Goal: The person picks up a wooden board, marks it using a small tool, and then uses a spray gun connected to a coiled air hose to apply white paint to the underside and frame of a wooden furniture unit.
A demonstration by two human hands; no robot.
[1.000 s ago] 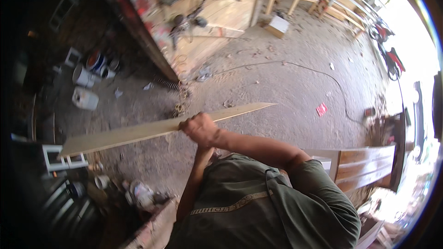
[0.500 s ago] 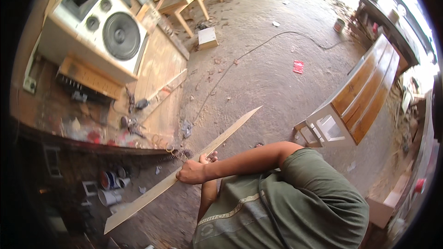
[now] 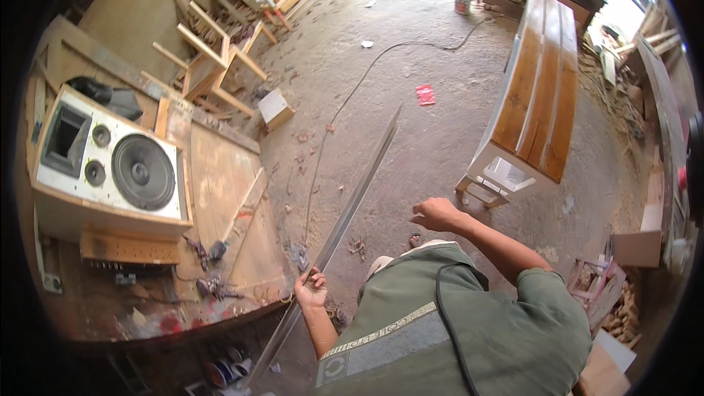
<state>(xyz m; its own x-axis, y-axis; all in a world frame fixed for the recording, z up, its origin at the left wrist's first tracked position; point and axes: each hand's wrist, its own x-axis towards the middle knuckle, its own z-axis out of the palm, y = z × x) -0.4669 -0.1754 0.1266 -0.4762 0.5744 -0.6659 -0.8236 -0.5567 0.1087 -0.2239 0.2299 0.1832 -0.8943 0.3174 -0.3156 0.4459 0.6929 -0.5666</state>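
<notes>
My left hand (image 3: 312,288) is closed around a long, narrow wooden strip (image 3: 355,199) with a pointed far end. The strip slants from the lower left up toward the middle of the floor, and its visible face looks grey. My right hand (image 3: 436,214) is off the strip, out to its right above the floor. Its fingers are loosely curled, and nothing shows in them. A brown slatted bench or table (image 3: 529,95) with a pale frame stands beyond that hand.
On the left is a wooden workbench (image 3: 220,154) bearing a large speaker cabinet (image 3: 110,161) and tools. Farther back lie a wooden chair frame (image 3: 213,59) and a small box (image 3: 276,108). A cable (image 3: 345,103) crosses the dirt floor near a red packet (image 3: 425,94). A can (image 3: 462,4) stands far off.
My right hand has let go of the strip and moved right. My left hand still holds the strip, which has turned steeper and shows a greyer face. The view has shifted to the right.
</notes>
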